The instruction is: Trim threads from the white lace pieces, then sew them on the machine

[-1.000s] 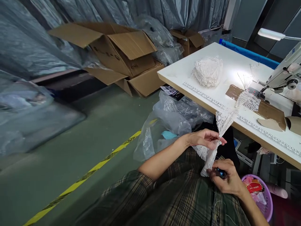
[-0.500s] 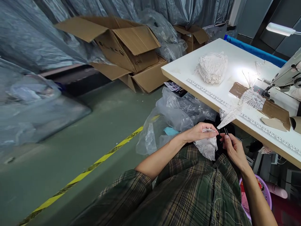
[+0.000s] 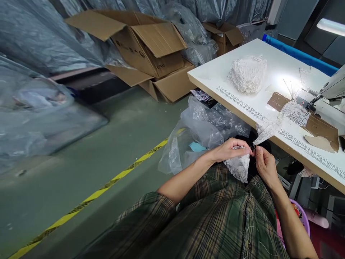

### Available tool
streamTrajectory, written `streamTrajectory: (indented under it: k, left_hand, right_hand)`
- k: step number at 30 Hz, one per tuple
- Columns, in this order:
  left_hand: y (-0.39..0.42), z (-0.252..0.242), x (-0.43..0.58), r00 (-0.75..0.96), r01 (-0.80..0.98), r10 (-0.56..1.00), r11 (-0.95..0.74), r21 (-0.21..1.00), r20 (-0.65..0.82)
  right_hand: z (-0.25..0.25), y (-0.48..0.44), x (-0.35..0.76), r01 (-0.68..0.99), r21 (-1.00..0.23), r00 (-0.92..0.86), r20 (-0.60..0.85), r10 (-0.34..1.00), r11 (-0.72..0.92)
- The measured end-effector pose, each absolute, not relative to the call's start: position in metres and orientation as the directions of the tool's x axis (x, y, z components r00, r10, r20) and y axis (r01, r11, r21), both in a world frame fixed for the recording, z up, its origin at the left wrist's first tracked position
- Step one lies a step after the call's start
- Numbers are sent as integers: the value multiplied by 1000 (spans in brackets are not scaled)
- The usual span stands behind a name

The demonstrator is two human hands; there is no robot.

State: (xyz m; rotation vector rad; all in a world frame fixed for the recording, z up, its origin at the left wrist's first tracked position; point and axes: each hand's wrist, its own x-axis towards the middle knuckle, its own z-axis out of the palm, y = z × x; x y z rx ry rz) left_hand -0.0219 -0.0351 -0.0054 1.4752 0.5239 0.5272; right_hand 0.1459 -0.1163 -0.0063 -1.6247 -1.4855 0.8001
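My left hand (image 3: 233, 149) pinches a piece of white lace (image 3: 239, 167), which hangs down over my lap. Close beside it, my right hand (image 3: 265, 162) is closed round small dark thread snips (image 3: 252, 146), mostly hidden by the fingers. The snips' tip lies between my two hands, at the lace edge. Just above, a narrow lace strip (image 3: 262, 136) droops over the table edge toward my fingers. It joins more lace (image 3: 295, 112) lying by the needle of the sewing machine (image 3: 334, 86).
A stack of white lace (image 3: 248, 75) sits on the white sewing table (image 3: 210, 72), with brown cardboard (image 3: 323, 129) near the machine. Plastic bags (image 3: 199, 122) lie under the table's edge. Open cartons (image 3: 153, 46) stand beyond. Low at right is a purple basket (image 3: 304, 219).
My right hand has turned and drawn nearer to my left, bringing the snips' tip to the lace. The whole view has shifted slightly. My left hand keeps its hold.
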Motion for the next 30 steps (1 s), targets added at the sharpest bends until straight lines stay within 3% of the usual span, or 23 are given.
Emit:
streamTrajectory:
  k: [10, 15, 19, 22, 26, 30]
  left_hand:
    - [-35, -5, -21, 769, 90, 629, 70, 993, -114]
    - [-36, -6, -20, 774, 55, 627, 75, 996, -90]
    - [-38, -14, -18, 770, 71, 631, 58, 996, -92]
    - [-39, -27, -17, 745, 190, 656, -30, 981, -124]
    - [-35, -36, -11, 652, 264, 758, -235, 935, 7]
    - [-27, -23, 2, 576, 183, 810, -259, 949, 110]
  right_hand:
    - [-3, -119, 146, 547, -836, 11, 49, 999, 35]
    - [-14, -122, 145, 468, -882, 95, 2, 995, -43]
    - [-28, -135, 138, 321, -940, 42, -105, 994, -113]
    - [-38, -142, 137, 422, -890, 34, -173, 984, -171]
    - [-38, -145, 149, 596, -792, 155, -45, 987, -129]
    - [-15, -141, 158, 581, -811, 221, 73, 972, -71]
